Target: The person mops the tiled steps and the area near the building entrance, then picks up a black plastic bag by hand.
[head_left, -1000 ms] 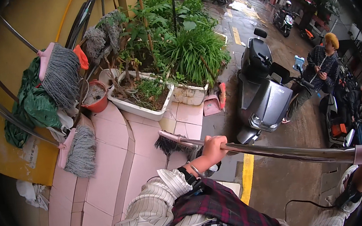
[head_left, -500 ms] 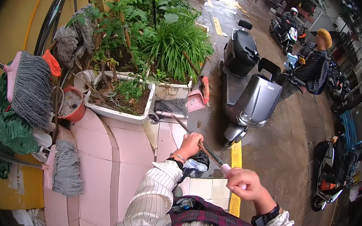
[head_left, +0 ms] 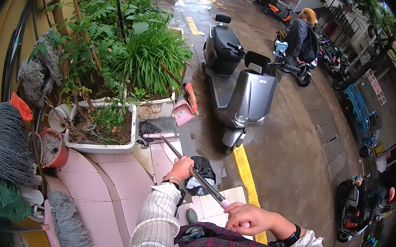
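A mop (head_left: pixel 208 186) with a grey handle and a pink grip slants away from me, held in both hands. My left hand (head_left: pixel 181 168) is closed around the middle of the handle. Lower and to the right, my right hand (head_left: pixel 250 218) wraps the pink grip at its end. The grey mop head (head_left: pixel 162 126), with its pink bar, lies flat at the far end of the pink tiles, against the white planter boxes. Beside it stands a pink dustpan (head_left: pixel 183 113). Below my left hand sits a black plastic bag (head_left: pixel 202 169) with pale contents.
A grey scooter (head_left: pixel 248 99) is parked on the wet road to the right, past a yellow line (head_left: pixel 245 171). White planters (head_left: pixel 101 147) with greenery, a red bucket (head_left: pixel 55 150) and two more mops (head_left: pixel 9 143) line the left. A person (head_left: pixel 300 38) rides a scooter farther off.
My view has swung to the right, so the scene sits farther left. Both hands keep their hold on the mop, its head still by the planters. The rider has moved farther up the road.
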Tool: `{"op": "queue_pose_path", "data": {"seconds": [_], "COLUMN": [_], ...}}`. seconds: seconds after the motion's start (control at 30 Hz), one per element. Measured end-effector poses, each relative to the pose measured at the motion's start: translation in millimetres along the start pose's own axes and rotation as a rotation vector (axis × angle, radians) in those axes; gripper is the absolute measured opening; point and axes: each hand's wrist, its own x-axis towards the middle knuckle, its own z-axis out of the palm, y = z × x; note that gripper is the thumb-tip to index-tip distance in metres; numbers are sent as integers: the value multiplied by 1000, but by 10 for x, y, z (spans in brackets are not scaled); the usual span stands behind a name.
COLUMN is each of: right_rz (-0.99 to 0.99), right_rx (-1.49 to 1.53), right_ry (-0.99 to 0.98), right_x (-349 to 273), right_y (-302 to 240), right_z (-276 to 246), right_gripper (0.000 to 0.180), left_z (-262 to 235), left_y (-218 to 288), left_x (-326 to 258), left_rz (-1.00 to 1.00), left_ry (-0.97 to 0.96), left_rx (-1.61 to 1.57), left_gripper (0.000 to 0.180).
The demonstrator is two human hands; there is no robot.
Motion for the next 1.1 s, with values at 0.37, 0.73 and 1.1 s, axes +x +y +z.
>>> {"op": "queue_pose_path", "data": {"seconds": [0.37,0.73,1.1], "right_rz": [784,1076,943], "right_rx": [-181,79,-653], "right_ry": [263,303,100], "right_x": [-1021,-1716,-742], "right_y": [-682,46,653], "right_z": [366,1322,844], "right_gripper": [48,49,41], "left_z": [413,1028,505], "left_y": [799,536,-196], "left_x": [-832,-1022,-510], "left_rz": [-67,185,-39], "left_ry": [65,-505,-230], "left_rx": [-11,92,84], "left_gripper": [28,23,5]}}
